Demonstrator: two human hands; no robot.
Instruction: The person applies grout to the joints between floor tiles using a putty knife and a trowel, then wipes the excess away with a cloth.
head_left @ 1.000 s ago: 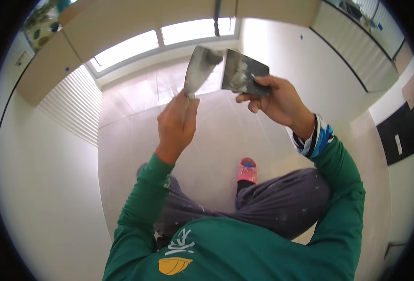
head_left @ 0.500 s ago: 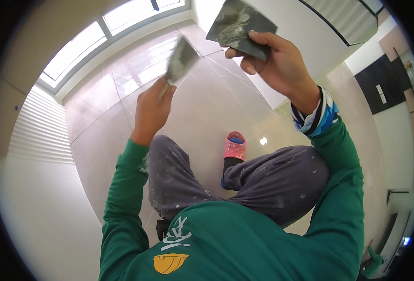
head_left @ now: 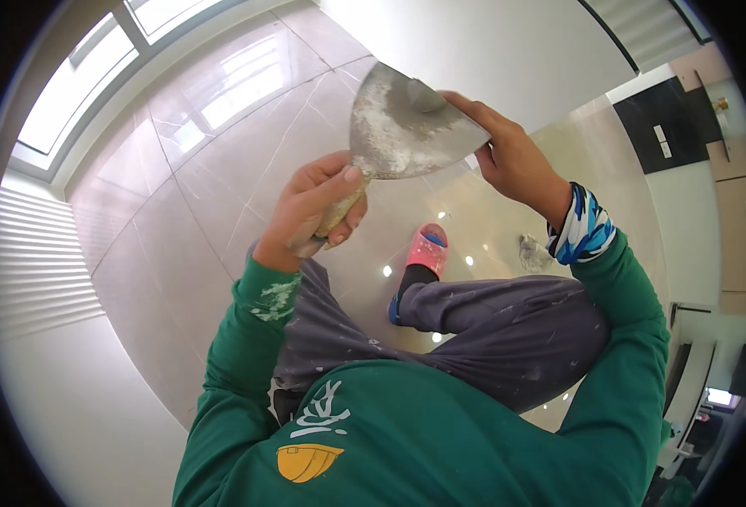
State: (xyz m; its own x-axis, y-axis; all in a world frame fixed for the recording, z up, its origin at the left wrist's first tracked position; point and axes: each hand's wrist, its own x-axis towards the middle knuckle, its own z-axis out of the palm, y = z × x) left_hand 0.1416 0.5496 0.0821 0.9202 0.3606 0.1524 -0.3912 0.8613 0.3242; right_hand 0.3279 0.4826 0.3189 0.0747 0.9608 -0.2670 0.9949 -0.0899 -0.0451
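Note:
My left hand [head_left: 322,203] is closed round the worn, yellowish handle of a wide putty knife [head_left: 386,139]. Its fan-shaped metal blade is smeared with whitish and grey filler and tilts up to the right. A small grey lump of filler [head_left: 426,96] shows near the blade's upper edge. My right hand [head_left: 512,156] is closed at the far edge of the blade, fingers partly behind it. The dark flat scraper plate seen in that hand half a second ago is turned away or hidden behind the blade now.
Glossy tiles [head_left: 212,186] cover the floor below. A crumpled greyish thing [head_left: 534,253] lies on them near my right knee. One foot wears a pink clog [head_left: 429,248]. A white panel [head_left: 474,42] stands ahead, windows [head_left: 77,84] at far left, a black panel [head_left: 664,127] at right.
My hands have come together. The putty knife has swung right and turned its blade face toward me; my right hand has lowered to the blade's edge, and its plate has gone from sight.

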